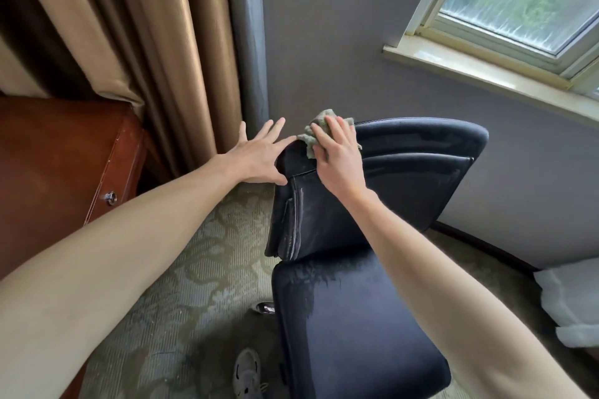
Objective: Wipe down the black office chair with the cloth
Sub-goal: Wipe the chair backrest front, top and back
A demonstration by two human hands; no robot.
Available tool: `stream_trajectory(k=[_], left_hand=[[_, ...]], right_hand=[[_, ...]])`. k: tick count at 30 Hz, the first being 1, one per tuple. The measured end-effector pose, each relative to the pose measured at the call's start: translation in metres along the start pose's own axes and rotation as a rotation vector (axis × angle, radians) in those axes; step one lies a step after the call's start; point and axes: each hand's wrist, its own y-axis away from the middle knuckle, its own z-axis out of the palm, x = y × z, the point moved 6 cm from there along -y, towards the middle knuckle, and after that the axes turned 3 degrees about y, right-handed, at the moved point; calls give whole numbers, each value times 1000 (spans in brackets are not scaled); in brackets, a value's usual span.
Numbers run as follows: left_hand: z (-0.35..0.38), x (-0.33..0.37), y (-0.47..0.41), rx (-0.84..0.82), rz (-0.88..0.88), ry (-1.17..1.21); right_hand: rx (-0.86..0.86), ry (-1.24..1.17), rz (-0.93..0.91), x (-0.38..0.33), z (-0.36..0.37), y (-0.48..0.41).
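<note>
The cloth (311, 137) is being pressed onto the top left corner of the backrest of the black office chair (411, 172) by the right hand (340, 157), whose fingers are lying flat over it, not curled round it. The left hand (259, 157) is being held wide open with fingers spread, its thumb touching the backrest's left edge. The chair's top edge is being kept near the grey wall (324, 26), below the windowsill (486, 71). A strip of carpet (194, 269) is being left open between the chair's left side and the wooden desk (58, 155) and curtain (146, 42). A white bundle (570, 295) is lying by the wall at the right.
</note>
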Motion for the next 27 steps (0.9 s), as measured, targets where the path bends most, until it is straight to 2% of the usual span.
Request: stream_trajectory(k=[3,6,12,19,23,27], left_hand=[[-2,2,2,18,-9,-23],[-2,2,2,41,-6,-33],[-7,16,-2,137,70,0],[-2,36,-5,146,183,194],[4,35,-7,119,167,158],[8,37,-7,125,143,139]], right_hand=[[9,12,-103,-30,15,7],[-3,40,-142,-27,12,10],[93,81,78,28,-20,13],[88,47,-10,20,2,20],[83,71,-32,24,2,23],[148,43,-17,25,6,33]])
